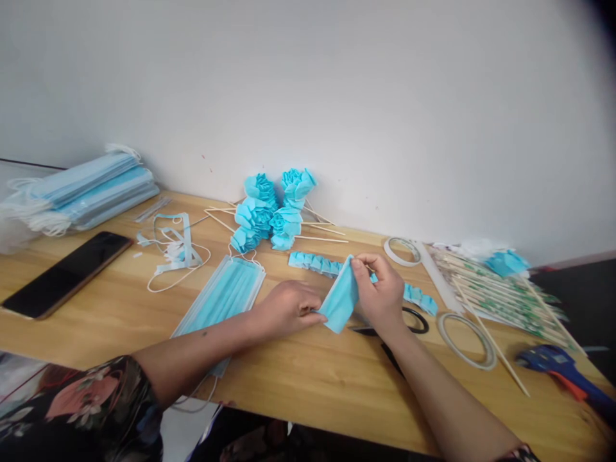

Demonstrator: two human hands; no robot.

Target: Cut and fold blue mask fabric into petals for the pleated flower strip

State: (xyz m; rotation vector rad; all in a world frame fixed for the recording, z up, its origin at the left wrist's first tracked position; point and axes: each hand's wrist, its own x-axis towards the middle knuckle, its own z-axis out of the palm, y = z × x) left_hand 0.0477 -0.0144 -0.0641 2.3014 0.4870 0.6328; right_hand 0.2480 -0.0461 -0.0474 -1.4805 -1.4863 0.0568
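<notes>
Between my two hands, above the table, a piece of light blue mask fabric (339, 300) is held tilted. My left hand (289, 308) pinches its lower left corner, and my right hand (381, 286) grips the top right edge between thumb and fingers. Behind my hands lies a pleated blue strip (315, 262), partly covered by the fabric and my right hand. Black-handled scissors (416, 321) rest under my right wrist, mostly hidden. Blue face masks (216, 292) lie flat beneath my left forearm.
Blue fabric flowers (260, 215) on sticks lean near the wall. At left are stacked masks (96, 189), a phone (67, 273) and cut ear loops (180, 251). Tape rolls (491, 358), packaged sticks (500, 292) and a blue glue gun (553, 364) occupy the right.
</notes>
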